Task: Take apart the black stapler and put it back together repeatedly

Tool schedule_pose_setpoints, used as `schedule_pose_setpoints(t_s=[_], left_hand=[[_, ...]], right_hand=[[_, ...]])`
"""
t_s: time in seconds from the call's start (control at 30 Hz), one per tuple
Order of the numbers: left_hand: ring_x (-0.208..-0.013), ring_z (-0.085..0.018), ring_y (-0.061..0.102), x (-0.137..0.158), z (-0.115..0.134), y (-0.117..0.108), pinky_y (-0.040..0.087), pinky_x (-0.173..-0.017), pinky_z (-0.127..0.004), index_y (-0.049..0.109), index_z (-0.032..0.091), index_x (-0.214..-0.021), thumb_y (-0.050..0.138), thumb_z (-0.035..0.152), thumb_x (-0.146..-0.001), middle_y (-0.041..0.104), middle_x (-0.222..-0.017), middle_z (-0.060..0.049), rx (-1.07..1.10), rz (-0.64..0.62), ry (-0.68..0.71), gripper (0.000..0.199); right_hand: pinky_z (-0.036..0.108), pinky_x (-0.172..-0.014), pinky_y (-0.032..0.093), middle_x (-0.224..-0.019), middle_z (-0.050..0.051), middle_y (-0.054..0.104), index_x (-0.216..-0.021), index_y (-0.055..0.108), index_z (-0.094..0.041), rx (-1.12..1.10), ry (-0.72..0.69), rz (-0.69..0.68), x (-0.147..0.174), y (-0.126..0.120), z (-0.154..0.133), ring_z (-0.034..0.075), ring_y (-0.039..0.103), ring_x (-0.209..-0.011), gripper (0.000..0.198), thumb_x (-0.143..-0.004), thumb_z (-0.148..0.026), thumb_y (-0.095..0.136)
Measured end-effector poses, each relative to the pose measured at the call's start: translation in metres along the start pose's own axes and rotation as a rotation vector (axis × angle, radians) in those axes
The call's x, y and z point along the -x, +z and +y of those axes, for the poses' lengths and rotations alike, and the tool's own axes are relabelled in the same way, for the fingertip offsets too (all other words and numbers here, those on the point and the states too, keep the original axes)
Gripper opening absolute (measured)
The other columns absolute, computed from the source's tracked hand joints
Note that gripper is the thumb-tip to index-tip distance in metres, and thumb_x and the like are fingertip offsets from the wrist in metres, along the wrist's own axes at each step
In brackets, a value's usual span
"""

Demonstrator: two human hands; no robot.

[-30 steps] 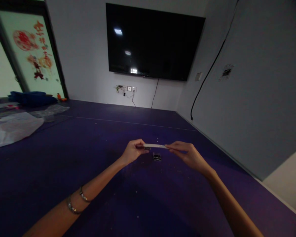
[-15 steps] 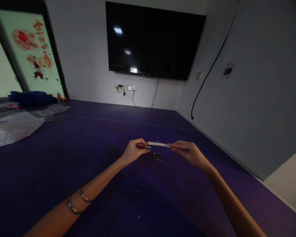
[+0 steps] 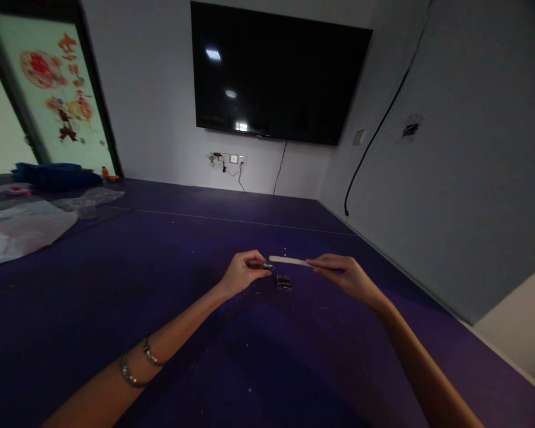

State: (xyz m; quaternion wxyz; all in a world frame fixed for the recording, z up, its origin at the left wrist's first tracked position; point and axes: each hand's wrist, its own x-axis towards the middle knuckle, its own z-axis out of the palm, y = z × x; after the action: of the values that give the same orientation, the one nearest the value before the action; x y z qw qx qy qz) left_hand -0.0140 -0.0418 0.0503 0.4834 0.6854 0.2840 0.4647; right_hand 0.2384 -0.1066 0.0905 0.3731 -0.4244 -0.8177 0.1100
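My left hand (image 3: 244, 274) pinches a small dark and silvery part (image 3: 267, 266) between thumb and fingers; it is too small to name. Between the fingertips of my right hand (image 3: 342, 274) is one end of a pale flat stick (image 3: 289, 260), rounded at its free end and shaped like a craft stick. It points left, with its tip just above the small part. Whether the two touch I cannot tell. Just below the stick, a small dark square piece (image 3: 284, 282), similar to a circuit board, lies on the purple surface (image 3: 258, 356).
White sheets and clear plastic (image 3: 31, 229) lie at the far left, near a blue cloth bundle (image 3: 56, 176) and a small orange bottle (image 3: 106, 172). A black cable (image 3: 378, 125) hangs down the right wall. A large television (image 3: 280, 74) is on the back wall.
The stick and my right hand have shifted slightly to the right, drawing the tip a little away from my left fingers. My left hand stays almost still with the small part.
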Motion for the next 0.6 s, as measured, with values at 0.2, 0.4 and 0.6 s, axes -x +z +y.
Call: schedule_pose_setpoints(t_s=[0.2, 0.4, 0.6], left_hand=[[-0.069, -0.014, 0.064, -0.0001, -0.0002, -0.0005, 0.049, -0.069, -0.028, 0.056, 0.014, -0.065, 0.073, 0.014, -0.057, 0.068, -0.070, 0.000, -0.027, 0.007, 0.011, 0.019], [-0.068, -0.014, 0.064, 0.0003, 0.0010, -0.0005, 0.048, -0.068, -0.027, 0.056, 0.014, -0.066, 0.073, 0.013, -0.056, 0.067, -0.069, 0.000, -0.014, 0.009, -0.015, 0.019], [-0.069, -0.013, 0.063, 0.0004, 0.0012, -0.0007, 0.047, -0.068, -0.026, 0.057, 0.014, -0.066, 0.072, 0.014, -0.058, 0.069, -0.073, -0.001, 0.003, -0.003, -0.007, 0.018]], right_hand=[[0.028, -0.069, 0.049, -0.089, 0.005, 0.067, -0.104, 0.066, -0.024, -0.006, 0.007, -0.049, 0.0005, -0.0031, -0.0013, 0.016, 0.061, -0.079, 0.027, -0.083, -0.033, 0.052], [0.029, -0.070, 0.049, -0.089, 0.006, 0.067, -0.102, 0.068, -0.023, -0.049, 0.002, -0.064, 0.0009, -0.0066, -0.0007, 0.017, 0.061, -0.081, 0.027, -0.081, -0.035, 0.055], [0.030, -0.071, 0.048, -0.090, 0.006, 0.067, -0.102, 0.068, -0.024, -0.037, 0.035, -0.033, 0.0011, -0.0066, 0.0011, 0.017, 0.061, -0.081, 0.026, -0.081, -0.034, 0.055]])
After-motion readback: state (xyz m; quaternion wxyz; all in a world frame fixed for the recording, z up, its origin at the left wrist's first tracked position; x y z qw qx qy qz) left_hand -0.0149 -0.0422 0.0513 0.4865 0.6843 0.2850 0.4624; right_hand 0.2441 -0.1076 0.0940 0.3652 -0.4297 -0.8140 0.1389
